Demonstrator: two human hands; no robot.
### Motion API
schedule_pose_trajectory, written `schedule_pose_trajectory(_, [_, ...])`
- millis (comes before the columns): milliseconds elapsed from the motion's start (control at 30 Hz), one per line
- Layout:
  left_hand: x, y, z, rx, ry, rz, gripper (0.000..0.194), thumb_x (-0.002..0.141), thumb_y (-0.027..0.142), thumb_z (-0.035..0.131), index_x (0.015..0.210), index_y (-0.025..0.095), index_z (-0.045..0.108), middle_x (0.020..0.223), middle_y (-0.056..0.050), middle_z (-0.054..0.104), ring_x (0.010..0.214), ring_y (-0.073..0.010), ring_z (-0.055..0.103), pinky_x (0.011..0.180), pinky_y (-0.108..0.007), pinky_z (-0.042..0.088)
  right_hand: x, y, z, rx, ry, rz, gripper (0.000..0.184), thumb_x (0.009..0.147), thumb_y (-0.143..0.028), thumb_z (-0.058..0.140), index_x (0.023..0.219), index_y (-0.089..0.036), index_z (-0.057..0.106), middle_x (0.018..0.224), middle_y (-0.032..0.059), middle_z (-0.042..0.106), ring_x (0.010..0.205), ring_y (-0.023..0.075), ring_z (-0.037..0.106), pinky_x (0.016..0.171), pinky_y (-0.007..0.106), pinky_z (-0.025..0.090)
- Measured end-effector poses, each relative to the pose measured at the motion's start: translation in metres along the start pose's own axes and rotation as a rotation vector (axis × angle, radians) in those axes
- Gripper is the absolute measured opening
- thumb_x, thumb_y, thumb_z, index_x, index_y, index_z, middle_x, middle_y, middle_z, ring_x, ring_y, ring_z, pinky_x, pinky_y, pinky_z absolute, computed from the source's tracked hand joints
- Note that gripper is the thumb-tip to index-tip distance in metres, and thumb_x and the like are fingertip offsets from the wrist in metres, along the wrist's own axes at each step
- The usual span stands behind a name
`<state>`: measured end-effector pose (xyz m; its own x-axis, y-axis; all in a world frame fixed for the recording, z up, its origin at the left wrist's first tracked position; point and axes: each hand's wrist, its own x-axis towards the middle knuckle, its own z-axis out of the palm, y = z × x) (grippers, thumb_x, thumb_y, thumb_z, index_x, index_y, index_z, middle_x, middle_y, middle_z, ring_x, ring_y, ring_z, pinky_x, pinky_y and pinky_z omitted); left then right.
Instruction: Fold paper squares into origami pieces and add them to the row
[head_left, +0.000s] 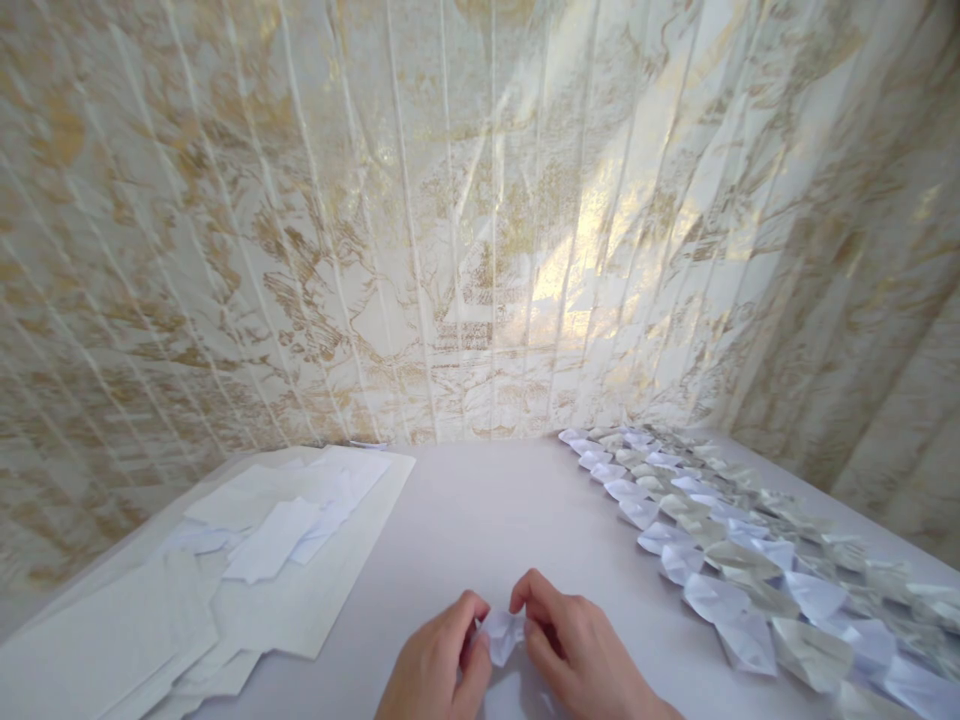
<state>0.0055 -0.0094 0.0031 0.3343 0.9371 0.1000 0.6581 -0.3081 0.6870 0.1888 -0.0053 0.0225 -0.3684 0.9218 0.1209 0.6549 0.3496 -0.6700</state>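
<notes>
At the smooth, pale table (480, 520), small, creased white paper (501, 634) is pinched by left hand (441, 660) and right hand (574, 640).

We see thin, matt paper in the small folded piece (502, 637), its face broken by creases. To us the loose sheets (271, 540) look like paper as well, flat, smooth and without shine. The folded pieces in rows (716, 598) are matt paper too, crinkled along their folds. We find the surface (480, 510) smooth, with a soft, low sheen. The backdrop (465, 220) pairs a glossy, metallic-looking gold print with a ribbed texture; whether cloth or film, we cannot tell.
</notes>
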Motion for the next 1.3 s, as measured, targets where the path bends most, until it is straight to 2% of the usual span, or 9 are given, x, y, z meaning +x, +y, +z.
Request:
schedule_pose_trajectory(200, [-0.001,-0.001,0.002,0.002,-0.01,0.001,0.016,0.083,0.016,0.039,0.089,0.022,0.053,0.071,0.002,0.058,0.065,-0.0159,0.056,0.062,-0.023,0.035,0.0,0.005,0.001,-0.009,-0.028,-0.055,0.023,0.09,-0.022,0.032,0.103,-0.021,0.05,0.061,-0.0044,0.055,0.054,0.0171,0.053,0.057,0.025,0.033])
schedule_pose_trajectory(300, [-0.001,0.0,0.0,0.009,-0.012,-0.01,0.019,0.08,0.012,0.041,0.088,0.023,0.054,0.069,0.003,0.057,0.064,-0.0153,0.056,0.061,-0.022,0.035,0.001,0.005,0.0,0.035,-0.022,-0.049,0.023,0.092,-0.024,0.031,0.104,-0.021,0.05,0.06,-0.0051,0.053,0.054,0.0169,0.052,0.056,0.025,0.033])
schedule_pose_trajectory(467, [-0.002,0.001,0.001,0.017,0.01,0.012,0.018,0.081,0.012,0.041,0.085,0.023,0.054,0.069,0.003,0.059,0.063,-0.0154,0.056,0.06,-0.023,0.034,0.001,0.002,0.002,0.049,-0.036,-0.039,0.023,0.083,-0.018,0.038,0.103,-0.022,0.049,0.058,-0.0081,0.044,0.051,0.0147,0.046,0.053,0.023,0.032])
schedule_pose_trajectory(633, [-0.004,0.001,0.003,0.018,0.053,0.034,0.016,0.084,0.016,0.04,0.085,0.024,0.054,0.076,0.001,0.065,0.068,-0.0166,0.059,0.063,-0.024,0.036,0.0,-0.002,0.004,0.029,-0.049,-0.03,0.038,0.068,-0.011,0.045,0.104,-0.024,0.047,0.06,-0.0092,0.045,0.051,0.0132,0.047,0.054,0.022,0.034])
schedule_pose_trajectory(800, [-0.005,0.0,0.005,0.086,0.084,0.074,0.016,0.082,0.015,0.043,0.088,0.025,0.054,0.081,-0.001,0.065,0.071,-0.0179,0.06,0.065,-0.025,0.038,0.0,-0.001,0.005,0.015,-0.041,-0.002,0.042,0.067,-0.008,0.045,0.106,-0.022,0.048,0.06,-0.0089,0.046,0.053,0.0138,0.048,0.056,0.023,0.035])
schedule_pose_trajectory(967, [-0.007,-0.002,0.012,0.082,0.112,0.117,0.022,0.079,0.012,0.045,0.094,0.025,0.054,0.083,-0.001,0.066,0.073,-0.0189,0.062,0.067,-0.026,0.04,0.0,0.001,0.01,0.136,-0.014,0.048,0.041,0.067,-0.007,0.046,0.105,-0.022,0.048,0.065,-0.0083,0.046,0.057,0.0132,0.048,0.055,0.021,0.035])
schedule_pose_trajectory(1100, [-0.009,-0.001,0.014,0.053,0.109,0.116,0.02,0.078,0.013,0.047,0.092,0.026,0.054,0.078,0.0,0.065,0.068,-0.0188,0.061,0.064,-0.026,0.039,-0.001,0.002,0.015,0.163,0.003,0.022,0.044,0.065,-0.005,0.045,0.105,-0.022,0.047,0.066,-0.0079,0.045,0.06,0.0139,0.049,0.056,0.021,0.037])
schedule_pose_trajectory(1200, [-0.008,0.001,0.01,0.02,0.09,0.085,0.017,0.08,0.015,0.045,0.088,0.026,0.054,0.079,-0.001,0.066,0.069,-0.0186,0.062,0.064,-0.025,0.039,-0.001,0.004,0.016,0.094,0.014,-0.008,0.047,0.062,-0.004,0.044,0.106,-0.022,0.046,0.067,-0.0073,0.046,0.059,0.0144,0.051,0.056,0.022,0.037])
schedule_pose_trajectory(1300, [-0.005,0.002,0.005,0.012,0.045,0.035,0.014,0.083,0.017,0.043,0.084,0.024,0.054,0.077,-0.001,0.066,0.067,-0.0179,0.061,0.062,-0.024,0.038,-0.002,0.007,0.013,-0.003,0.027,-0.087,0.045,0.067,-0.006,0.044,0.109,-0.021,0.044,0.072,-0.0042,0.052,0.062,0.0158,0.055,0.059,0.023,0.04])
